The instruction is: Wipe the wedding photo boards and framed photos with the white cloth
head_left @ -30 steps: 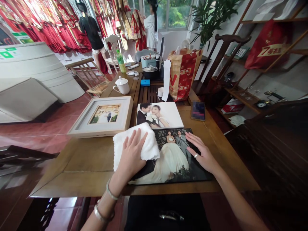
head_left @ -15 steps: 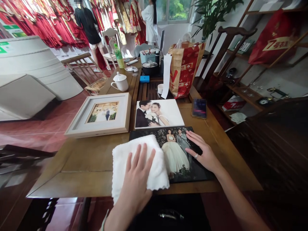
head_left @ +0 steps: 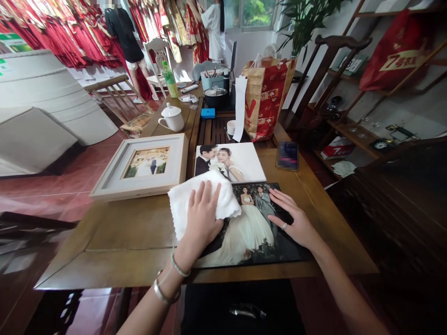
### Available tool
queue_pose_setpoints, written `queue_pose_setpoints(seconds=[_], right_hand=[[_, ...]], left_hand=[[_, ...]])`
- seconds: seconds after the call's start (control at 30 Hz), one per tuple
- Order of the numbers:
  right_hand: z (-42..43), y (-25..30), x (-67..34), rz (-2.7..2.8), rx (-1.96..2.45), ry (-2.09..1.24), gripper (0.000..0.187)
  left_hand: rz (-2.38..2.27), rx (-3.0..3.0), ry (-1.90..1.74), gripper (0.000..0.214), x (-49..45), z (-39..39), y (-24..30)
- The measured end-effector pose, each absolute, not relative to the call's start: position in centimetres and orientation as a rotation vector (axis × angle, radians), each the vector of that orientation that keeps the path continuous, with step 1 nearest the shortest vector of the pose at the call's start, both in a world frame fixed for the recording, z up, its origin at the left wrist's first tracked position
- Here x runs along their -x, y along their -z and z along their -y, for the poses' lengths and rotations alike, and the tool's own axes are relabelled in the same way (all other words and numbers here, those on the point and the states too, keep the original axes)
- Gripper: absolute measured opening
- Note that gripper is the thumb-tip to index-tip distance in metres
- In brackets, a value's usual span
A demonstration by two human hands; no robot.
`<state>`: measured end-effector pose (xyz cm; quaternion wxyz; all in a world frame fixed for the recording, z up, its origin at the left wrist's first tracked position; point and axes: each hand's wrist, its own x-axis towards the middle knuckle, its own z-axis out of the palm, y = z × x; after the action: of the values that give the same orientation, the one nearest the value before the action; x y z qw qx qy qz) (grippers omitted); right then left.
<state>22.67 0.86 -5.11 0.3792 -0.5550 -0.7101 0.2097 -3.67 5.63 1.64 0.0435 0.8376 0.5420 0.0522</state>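
My left hand (head_left: 203,209) lies flat on a white cloth (head_left: 181,207), its fingers spread. The cloth covers the far left part of a dark photo panel (head_left: 258,256) and overlaps the lower edge of a white photo panel (head_left: 249,160). On the dark panel a couple in wedding clothes is printed. My right hand (head_left: 295,218), with a ring on one finger, rests open on the dark panel's right side. A pale wooden picture frame (head_left: 183,163) lies left of the panels. The dark panel's upper left corner is hidden under the cloth.
A phone (head_left: 287,156) lies on the right of the wooden table (head_left: 115,251). Farther back stand a lidded white cup (head_left: 172,117), a red and brown paper bag (head_left: 267,102), a blue box (head_left: 208,113) and a green bottle (head_left: 169,80). Two people stand by hanging garments.
My left hand has slid the cloth away from me, uncovering the lower left of the dark panel. My right hand has stayed in place.
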Motion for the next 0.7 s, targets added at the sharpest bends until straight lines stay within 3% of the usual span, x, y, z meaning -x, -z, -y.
queue_pose_setpoints(seconds=[0.37,0.7], right_hand=[[-0.5,4.5,-22.8,1.828,1.400,-0.626,0.049],[-0.1,4.6,-22.7,1.777,1.419,-0.598,0.046]], left_hand=[[-1.321,-2.685,-0.160,0.110,7.5,3.4,-1.2],[-1.512,-2.567,-0.215,0.087,4.7,-1.9,-2.2]])
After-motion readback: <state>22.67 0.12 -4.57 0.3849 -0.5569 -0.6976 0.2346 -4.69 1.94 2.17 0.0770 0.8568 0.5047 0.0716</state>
